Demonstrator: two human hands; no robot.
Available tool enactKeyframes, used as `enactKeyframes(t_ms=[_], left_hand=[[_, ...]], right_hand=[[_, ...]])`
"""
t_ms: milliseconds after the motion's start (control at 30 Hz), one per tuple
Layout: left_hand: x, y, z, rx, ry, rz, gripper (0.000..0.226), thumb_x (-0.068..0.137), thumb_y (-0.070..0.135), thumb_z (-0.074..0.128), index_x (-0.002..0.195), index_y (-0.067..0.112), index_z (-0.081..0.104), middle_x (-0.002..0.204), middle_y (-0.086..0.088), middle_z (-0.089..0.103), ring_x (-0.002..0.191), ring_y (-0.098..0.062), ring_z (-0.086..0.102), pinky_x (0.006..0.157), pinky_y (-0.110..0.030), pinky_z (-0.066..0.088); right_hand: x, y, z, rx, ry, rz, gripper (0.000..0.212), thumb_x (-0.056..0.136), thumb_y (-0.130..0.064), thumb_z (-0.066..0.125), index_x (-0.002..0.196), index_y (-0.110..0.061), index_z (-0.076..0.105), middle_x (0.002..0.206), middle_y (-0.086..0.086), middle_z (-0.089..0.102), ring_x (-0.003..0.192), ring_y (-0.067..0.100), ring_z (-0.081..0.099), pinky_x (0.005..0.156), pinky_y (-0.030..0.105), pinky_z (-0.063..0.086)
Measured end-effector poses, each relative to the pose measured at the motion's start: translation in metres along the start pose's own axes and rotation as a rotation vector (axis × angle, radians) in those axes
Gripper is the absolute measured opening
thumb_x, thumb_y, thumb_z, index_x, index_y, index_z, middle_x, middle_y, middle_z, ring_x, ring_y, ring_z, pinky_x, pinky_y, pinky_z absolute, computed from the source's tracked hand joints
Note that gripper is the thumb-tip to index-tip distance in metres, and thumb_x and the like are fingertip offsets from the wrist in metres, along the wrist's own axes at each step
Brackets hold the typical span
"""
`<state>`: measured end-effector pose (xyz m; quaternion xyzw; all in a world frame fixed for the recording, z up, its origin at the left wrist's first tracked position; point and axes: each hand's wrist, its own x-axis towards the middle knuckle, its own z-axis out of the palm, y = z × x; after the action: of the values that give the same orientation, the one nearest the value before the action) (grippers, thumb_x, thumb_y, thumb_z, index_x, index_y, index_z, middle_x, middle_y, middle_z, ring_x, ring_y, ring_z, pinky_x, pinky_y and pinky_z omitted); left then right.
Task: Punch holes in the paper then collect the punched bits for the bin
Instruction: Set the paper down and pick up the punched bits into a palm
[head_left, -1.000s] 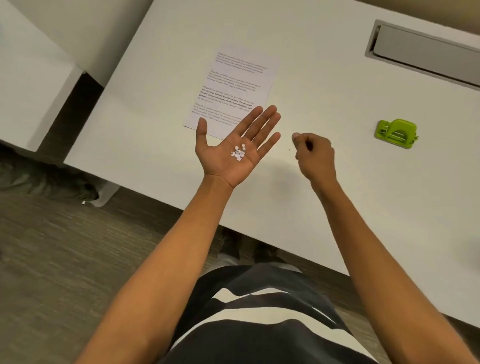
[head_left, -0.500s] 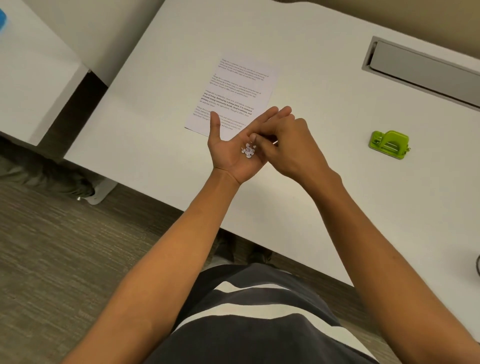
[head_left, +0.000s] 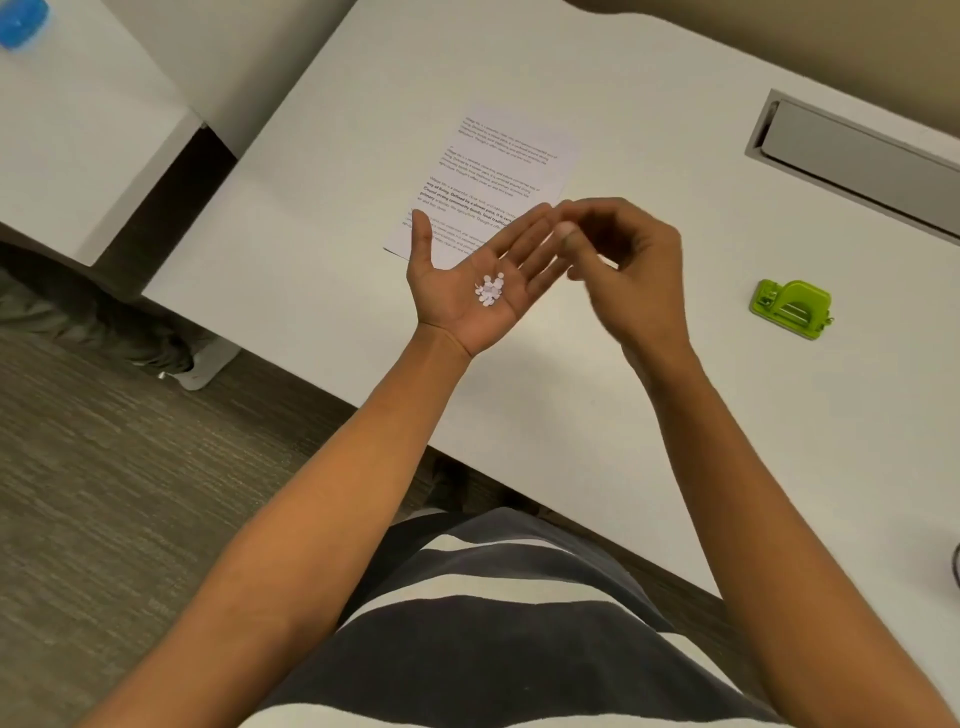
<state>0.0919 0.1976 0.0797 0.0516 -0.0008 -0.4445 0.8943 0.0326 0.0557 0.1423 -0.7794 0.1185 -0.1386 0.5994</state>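
Blue object (head_left: 21, 22) noted on a separate white surface (head_left: 78, 156) at far left; identity not determinable. Grey floor below.

On the white desk (head_left: 322, 249): printed paper (head_left: 498, 171) lying flat toward the far edge, well in from the left edge, partly hidden at its near corner by the raised hand. Punched holes not discernible on the sheet from this view.

Left hand (head_left: 467, 280) held palm up over the desk's near portion, fingers straight and together, thumb out. Small heap of punched bits (head_left: 489, 291) resting in the hollow of the palm. Flat, slightly cupped pose judged to serve as a tray, keeping the light discs from sliding off.

Right hand (head_left: 618, 270) hovering just beside the left fingertips, fingers curled inward, blurred. Whether anything pinched between fingertips: cannot tell. Position judged consistent with transferring bits into the left palm.

Green hole punch (head_left: 792, 307) standing on the desk to the right, well apart from both hands, untouched; judged done with for now.

Recessed grey cable tray (head_left: 857, 156) set into the desk near the far right corner.

Collection step judged under way; no bin in view, so carrying the palm level will matter.
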Motion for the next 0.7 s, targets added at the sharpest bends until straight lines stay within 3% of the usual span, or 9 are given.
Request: enactKeyframes(t_ms=[67, 133, 300, 433, 533, 700], left_hand=[[-0.003, 0.007, 0.003, -0.027, -0.007, 0.012, 0.114, 0.083, 0.084, 0.036, 0.155, -0.002, 0.015, 0.163, -0.022, 0.017, 0.151, -0.037, 0.019, 0.125, -0.048, 0.012], [-0.005, 0.014, 0.006, -0.034, 0.003, 0.02, 0.115, 0.082, 0.084, 0.035, 0.155, -0.001, 0.013, 0.165, -0.018, 0.009, 0.153, -0.035, 0.012, 0.126, -0.047, 0.007], [-0.011, 0.028, 0.006, -0.027, 0.033, 0.042, 0.115, 0.081, 0.085, 0.034, 0.154, -0.002, 0.017, 0.165, -0.018, 0.012, 0.152, -0.035, 0.015, 0.125, -0.048, 0.008], [-0.014, 0.034, 0.003, -0.027, 0.051, 0.051, 0.114, 0.081, 0.085, 0.036, 0.154, -0.001, 0.018, 0.164, -0.019, 0.016, 0.151, -0.036, 0.019, 0.125, -0.049, 0.009], [-0.015, 0.037, 0.0, -0.025, 0.059, 0.058, 0.113, 0.082, 0.084, 0.036, 0.155, 0.0, 0.017, 0.164, -0.018, 0.016, 0.151, -0.036, 0.02, 0.125, -0.049, 0.009], [-0.012, 0.034, -0.002, -0.024, 0.078, 0.048, 0.114, 0.081, 0.086, 0.034, 0.156, 0.002, 0.016, 0.165, -0.016, 0.015, 0.151, -0.035, 0.02, 0.125, -0.049, 0.01]], right_hand=[[-0.002, 0.016, -0.003, 0.207, 0.089, 0.164, 0.011, 0.09, -0.022, 0.069, 0.099, -0.018, 0.074, 0.087, -0.006, 0.075, 0.08, 0.011, 0.071, 0.066, 0.024, 0.056], [-0.007, 0.04, -0.004, 0.251, 0.12, 0.291, 0.01, 0.09, -0.025, 0.069, 0.098, -0.02, 0.074, 0.084, -0.007, 0.073, 0.076, 0.009, 0.068, 0.067, 0.023, 0.055], [-0.033, 0.115, -0.005, -0.089, 0.112, 0.428, 0.012, 0.088, -0.025, 0.07, 0.097, -0.021, 0.076, 0.088, -0.006, 0.075, 0.081, 0.014, 0.071, 0.073, 0.03, 0.059], [-0.056, 0.153, -0.029, -0.329, 0.097, 0.466, 0.014, 0.083, -0.026, 0.076, 0.094, -0.019, 0.075, 0.084, -0.004, 0.074, 0.067, -0.004, 0.065, 0.071, 0.014, 0.055], [-0.08, 0.17, -0.054, -0.405, 0.02, 0.52, 0.021, 0.072, -0.028, 0.087, 0.085, -0.017, 0.075, 0.076, -0.002, 0.072, 0.06, -0.001, 0.06, 0.065, 0.007, 0.051], [-0.088, 0.178, -0.058, -0.485, -0.011, 0.575, 0.029, 0.062, -0.047, 0.089, 0.068, -0.025, 0.071, 0.064, -0.009, 0.069, 0.06, 0.003, 0.062, 0.06, 0.021, 0.052]])
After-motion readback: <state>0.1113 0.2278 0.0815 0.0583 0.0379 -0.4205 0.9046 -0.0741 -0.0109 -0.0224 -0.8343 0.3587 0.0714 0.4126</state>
